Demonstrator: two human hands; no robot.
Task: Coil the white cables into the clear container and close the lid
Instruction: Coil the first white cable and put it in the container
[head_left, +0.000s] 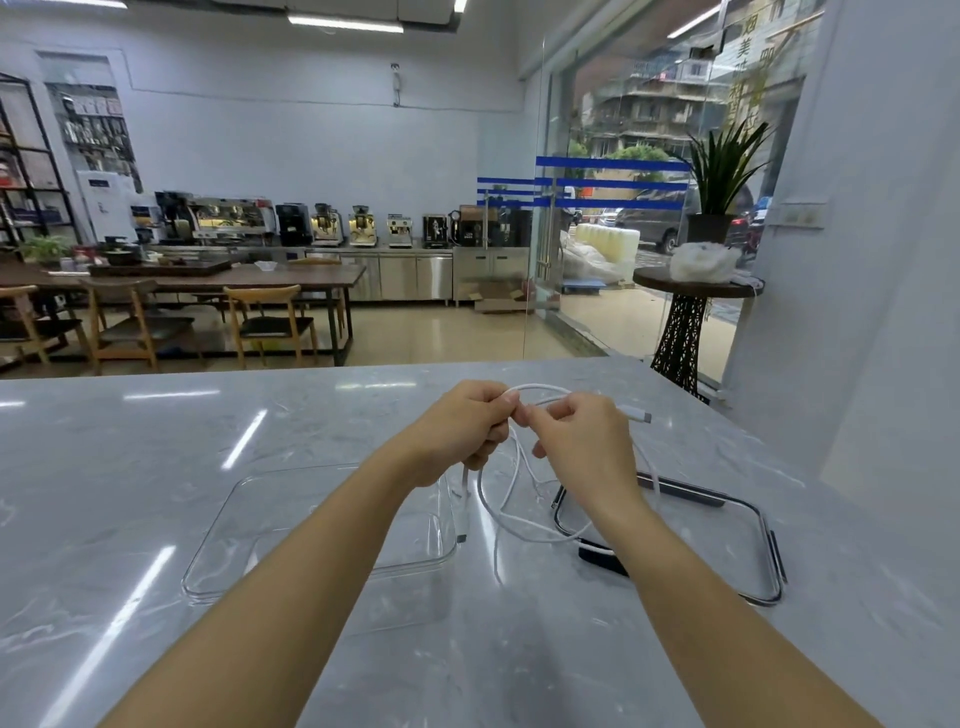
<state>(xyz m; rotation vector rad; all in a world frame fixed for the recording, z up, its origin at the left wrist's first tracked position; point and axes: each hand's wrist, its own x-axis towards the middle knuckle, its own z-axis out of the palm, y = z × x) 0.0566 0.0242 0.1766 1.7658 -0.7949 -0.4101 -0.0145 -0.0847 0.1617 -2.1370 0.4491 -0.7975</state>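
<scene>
We see both hands raised above a grey marble countertop (156, 467), close together, knuckles nearly touching. Left hand (457, 431) is curled closed, pinching the white cable (488, 499) between thumb and fingers; one strand drops from under its palm and ends in a plug (461, 535) hanging over the right edge of the clear container (218, 566). Right hand (576, 441) is also closed on the same cable, thumb and forefinger pinched, other fingers loosely bent. A small loop of cable arcs over the top between the two hands. The other plug (641, 415) sticks out to the right past the right hand's knuckles, off the counter surface.

Below the hands the cable hangs in loose loops; the lowest loop reaches the counter between the container and the lid (763, 525), and part of it overlaps the lid's left rim. We cannot tell how many separate cables are in the tangle; looks like one, maybe two.

Container sits open on the counter, left of centre, under the left forearm, nothing visible inside. Lid lies flat to the right of it, apart, clear panel with dark frame and dark latches (776, 556), partly covered by the right forearm. A dark flat item (602, 558) lies at the lid's near-left edge, not identifiable.
</scene>
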